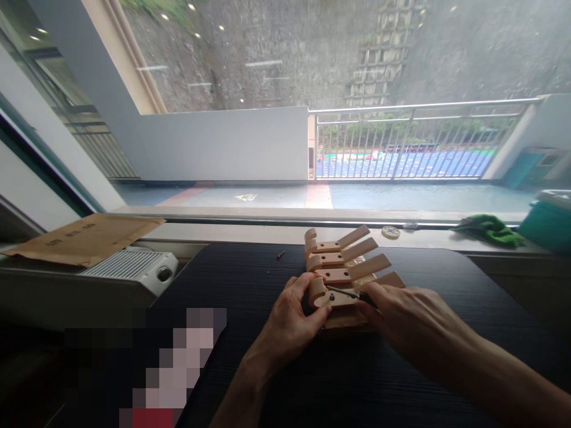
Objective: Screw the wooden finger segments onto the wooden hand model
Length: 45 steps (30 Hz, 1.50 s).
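A pale wooden frame (338, 274) stands on the dark table. It has several parallel pieces, each with a curled left end, drilled holes and a slat angled up to the right. My left hand (292, 318) is closed round the curled end of the nearest piece, thumb on the front side. In my right hand (397, 306) is a screwdriver (343, 292), its thin metal shaft pointing left across the nearest piece. A dark screw head or hole shows just below the shaft; whether the tip touches anything, I cannot tell. My right fingers hide most of the handle.
A small screw (280, 254) lies on the black table (232, 273), left of the frame. On the sill are a roll of tape (391, 232), a green cloth (491, 230) and a teal container (546, 220). A brown envelope (87, 238) rests over a white heater (134, 267) at left.
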{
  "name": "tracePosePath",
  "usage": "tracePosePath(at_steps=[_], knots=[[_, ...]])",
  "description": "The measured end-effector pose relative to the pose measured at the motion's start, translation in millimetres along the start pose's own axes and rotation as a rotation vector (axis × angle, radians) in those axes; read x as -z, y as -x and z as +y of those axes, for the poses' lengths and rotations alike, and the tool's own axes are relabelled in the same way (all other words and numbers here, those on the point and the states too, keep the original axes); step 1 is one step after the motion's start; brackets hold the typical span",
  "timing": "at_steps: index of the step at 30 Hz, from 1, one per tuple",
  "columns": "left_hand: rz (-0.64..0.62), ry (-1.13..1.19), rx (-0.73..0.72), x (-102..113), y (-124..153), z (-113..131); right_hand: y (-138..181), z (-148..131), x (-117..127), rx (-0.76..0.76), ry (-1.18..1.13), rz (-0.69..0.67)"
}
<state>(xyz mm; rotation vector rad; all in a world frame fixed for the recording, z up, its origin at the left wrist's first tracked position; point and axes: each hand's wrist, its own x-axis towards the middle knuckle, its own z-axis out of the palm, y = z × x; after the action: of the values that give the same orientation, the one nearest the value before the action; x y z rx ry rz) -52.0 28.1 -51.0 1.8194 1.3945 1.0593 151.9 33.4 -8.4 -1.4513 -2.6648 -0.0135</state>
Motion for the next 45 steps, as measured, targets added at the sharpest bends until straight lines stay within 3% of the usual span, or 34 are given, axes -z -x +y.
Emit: tracePosePath(at_steps=[12,28,37,45], knots=[[-0.023,-0.012,0.002,1,0,3,-18,10,5,0.090,0.200,-0.048],[0.010,-0.062,0.002,-2,0,2,-14,21,-14,0.203,0.212,0.076],[0.005,-0.057,0.007,-2,1,-1,-9,20,-18,0.209,0.186,0.130],[0.012,-0.005,-0.032,-2,1,-2,-1,8,-10,0.152,0.171,0.047]])
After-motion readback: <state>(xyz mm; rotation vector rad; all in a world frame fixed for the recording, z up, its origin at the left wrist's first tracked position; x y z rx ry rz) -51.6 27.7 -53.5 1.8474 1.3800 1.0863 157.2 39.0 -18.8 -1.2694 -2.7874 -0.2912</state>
